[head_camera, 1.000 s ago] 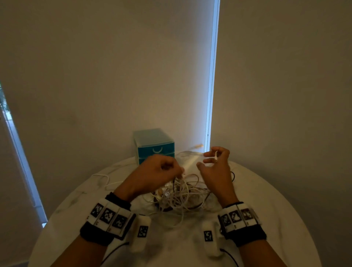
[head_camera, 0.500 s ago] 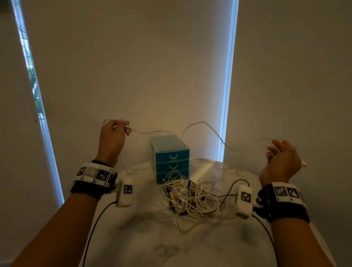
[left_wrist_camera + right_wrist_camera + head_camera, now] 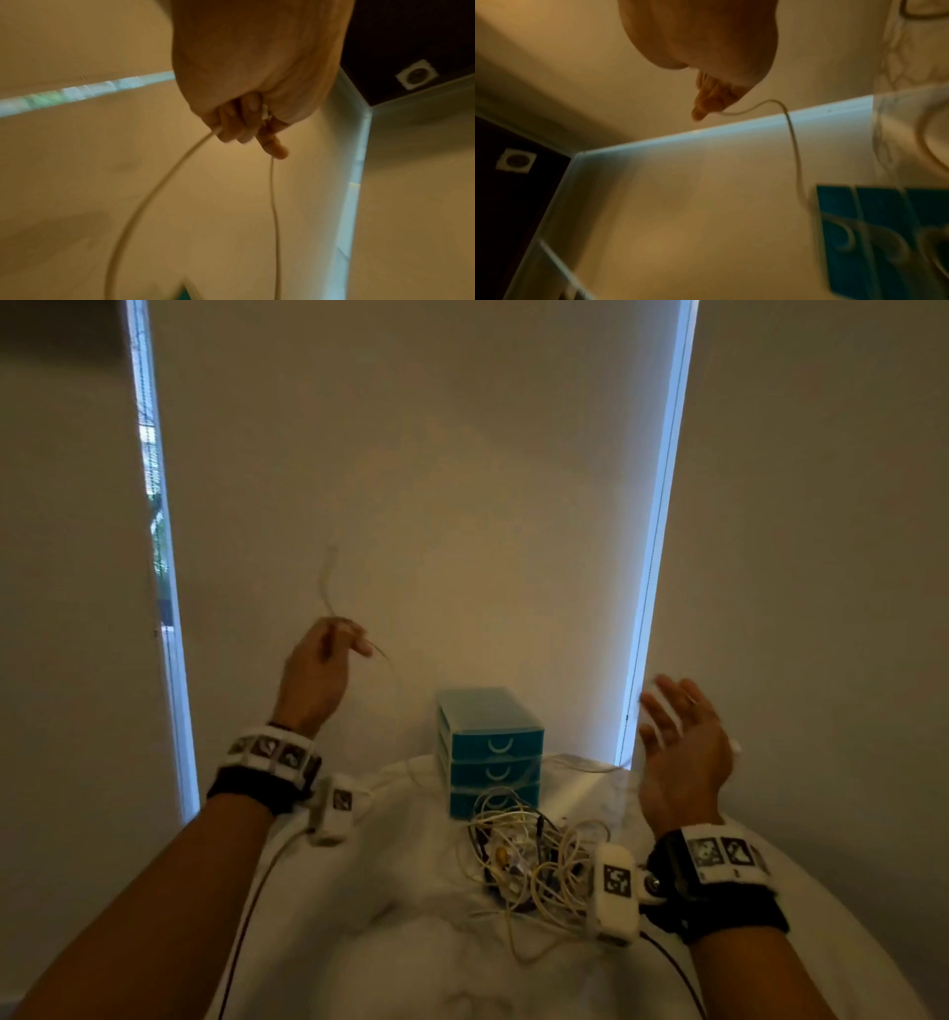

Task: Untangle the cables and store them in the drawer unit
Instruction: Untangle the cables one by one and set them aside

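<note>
Above the round table [image 3: 359, 891], the left hand [image 3: 316, 672] now pinches one freed white cable [image 3: 328, 588] higher, while the right hand [image 3: 680, 752], fingers spread, has the far end hooked near its fingertips, ready for the teal drawer unit [image 3: 490, 752].

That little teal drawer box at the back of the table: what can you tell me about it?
The drawer unit looks like plastic: a pale translucent frame and top, with three stacked teal drawers, each with a light curved handle. All three appear closed. It stands upright on the white round table, near its far edge. The tangled cable pile lies right in front, with loops reaching the bottom drawer.
</note>
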`<action>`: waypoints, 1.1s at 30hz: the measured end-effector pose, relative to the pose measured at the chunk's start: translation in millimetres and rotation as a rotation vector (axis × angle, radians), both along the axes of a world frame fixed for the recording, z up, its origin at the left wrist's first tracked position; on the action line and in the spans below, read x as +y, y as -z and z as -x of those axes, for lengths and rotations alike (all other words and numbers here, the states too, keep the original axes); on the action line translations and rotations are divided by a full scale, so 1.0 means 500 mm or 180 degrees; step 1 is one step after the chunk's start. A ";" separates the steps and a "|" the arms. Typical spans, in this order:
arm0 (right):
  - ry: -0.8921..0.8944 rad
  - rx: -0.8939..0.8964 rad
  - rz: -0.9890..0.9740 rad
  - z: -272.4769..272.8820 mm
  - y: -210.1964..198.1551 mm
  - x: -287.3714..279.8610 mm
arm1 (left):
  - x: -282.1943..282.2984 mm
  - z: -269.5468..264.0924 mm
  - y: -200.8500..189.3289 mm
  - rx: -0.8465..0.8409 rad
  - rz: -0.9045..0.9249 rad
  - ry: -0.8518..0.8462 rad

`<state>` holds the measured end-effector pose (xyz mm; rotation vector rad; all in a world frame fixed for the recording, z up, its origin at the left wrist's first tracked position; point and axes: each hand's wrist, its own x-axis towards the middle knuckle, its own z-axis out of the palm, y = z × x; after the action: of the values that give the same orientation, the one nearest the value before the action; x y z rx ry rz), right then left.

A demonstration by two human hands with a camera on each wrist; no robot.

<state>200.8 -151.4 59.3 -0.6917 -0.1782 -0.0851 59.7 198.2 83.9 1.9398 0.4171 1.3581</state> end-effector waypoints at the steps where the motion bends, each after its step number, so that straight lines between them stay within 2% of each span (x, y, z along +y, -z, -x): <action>1: -0.0363 -0.0159 0.0236 0.020 0.000 0.018 | 0.045 0.011 -0.010 0.0361 -0.0065 -0.0487; 2: -0.0753 -0.0322 0.0566 0.039 0.004 0.036 | 0.086 0.022 -0.011 0.1029 0.0054 -0.0871; 4: -0.1498 -0.0596 0.1237 0.068 0.017 0.070 | 0.154 0.039 0.018 0.2419 0.0402 -0.1085; 6: -0.1970 -0.0690 0.1757 0.077 0.038 0.097 | 0.185 0.048 0.054 0.2922 0.0347 -0.1017; 9: -0.2189 -0.0657 0.2080 0.079 0.074 0.124 | 0.140 0.044 0.073 0.2635 0.0478 -0.0557; 12: -0.2091 -0.0737 0.2337 0.081 0.101 0.139 | 0.015 0.022 0.058 0.1766 0.1888 0.1001; 13: -0.1931 -0.0803 0.2473 0.082 0.108 0.141 | -0.020 0.010 0.056 0.1506 0.2090 0.1435; 14: -0.1726 -0.0882 0.2603 0.083 0.115 0.143 | -0.060 -0.002 0.056 0.1349 0.2069 0.1733; 16: -0.1363 -0.1049 0.2761 0.083 0.128 0.144 | -0.121 -0.027 0.070 0.1189 0.1636 0.2074; 19: -0.1297 -0.1132 0.2717 0.078 0.142 0.140 | -0.200 -0.065 0.097 0.1125 0.0859 0.2621; 23: -0.1089 -0.1315 0.3025 0.071 0.155 0.119 | -0.253 -0.098 0.103 0.0999 0.0475 0.2858; 27: -0.1069 -0.1544 0.3311 0.058 0.166 0.103 | -0.271 -0.116 0.103 0.1290 -0.0069 0.2795; 29: -0.1244 -0.1507 0.3371 0.056 0.165 0.096 | -0.274 -0.118 0.101 0.1465 -0.0125 0.2829; 33: -0.1163 -0.1807 0.3606 0.055 0.171 0.093 | -0.271 -0.119 0.089 0.1580 0.0043 0.2842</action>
<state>173.3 -105.0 -26.3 -1.7411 -0.9370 0.1959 119.0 62.8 39.5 2.0468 -0.2205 0.3036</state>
